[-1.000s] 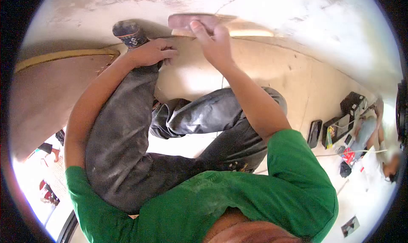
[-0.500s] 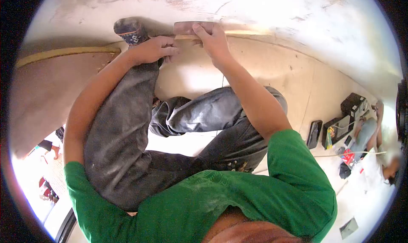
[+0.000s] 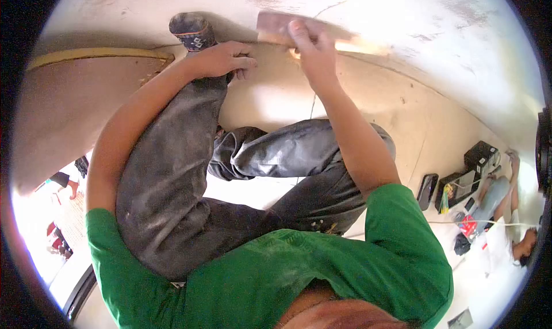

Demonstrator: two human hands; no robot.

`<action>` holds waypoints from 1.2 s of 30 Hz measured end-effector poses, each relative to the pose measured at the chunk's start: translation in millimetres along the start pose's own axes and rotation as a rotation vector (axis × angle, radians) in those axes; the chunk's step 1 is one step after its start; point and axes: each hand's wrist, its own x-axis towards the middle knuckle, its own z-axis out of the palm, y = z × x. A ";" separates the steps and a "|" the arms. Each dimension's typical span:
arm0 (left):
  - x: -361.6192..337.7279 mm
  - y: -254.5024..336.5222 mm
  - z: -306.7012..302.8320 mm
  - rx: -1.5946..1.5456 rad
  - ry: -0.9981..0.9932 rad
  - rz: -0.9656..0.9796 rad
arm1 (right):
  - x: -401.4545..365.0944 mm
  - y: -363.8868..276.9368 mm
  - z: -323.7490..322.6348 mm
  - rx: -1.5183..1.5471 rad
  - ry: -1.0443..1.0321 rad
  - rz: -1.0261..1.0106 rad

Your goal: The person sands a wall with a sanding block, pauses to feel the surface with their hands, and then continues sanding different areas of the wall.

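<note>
A flat, brown sanding block [image 3: 279,24] is in my right hand [image 3: 315,52], thumb on its near face and the other fingers mostly hidden behind. The block lies along the bottom of the whitish, smudged wall [image 3: 397,18], its right end blurred. My left hand [image 3: 223,60] rests across my raised lower leg in dusty dark trousers [image 3: 172,139], fingers loosely bent and apart, holding nothing. Just above that hand is my foot in a dark patterned sock or shoe [image 3: 191,29], close to the wall.
On the tiled floor [image 3: 402,99] at right lie a black phone-like object [image 3: 426,191], a black box [image 3: 482,155] and a pale cable [image 3: 443,222]. Another person [image 3: 524,245] is at the far right edge. A brown panel [image 3: 80,104] stands at left.
My right hand and the sanding block have shifted right and slightly up along the wall, and the block has tilted. My left hand stays on my leg; the whole view has shifted slightly.
</note>
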 end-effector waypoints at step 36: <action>-1.6 9.2 -3.6 -0.022 -0.039 0.014 | -3.5 -6.1 2.0 -0.192 0.031 -0.056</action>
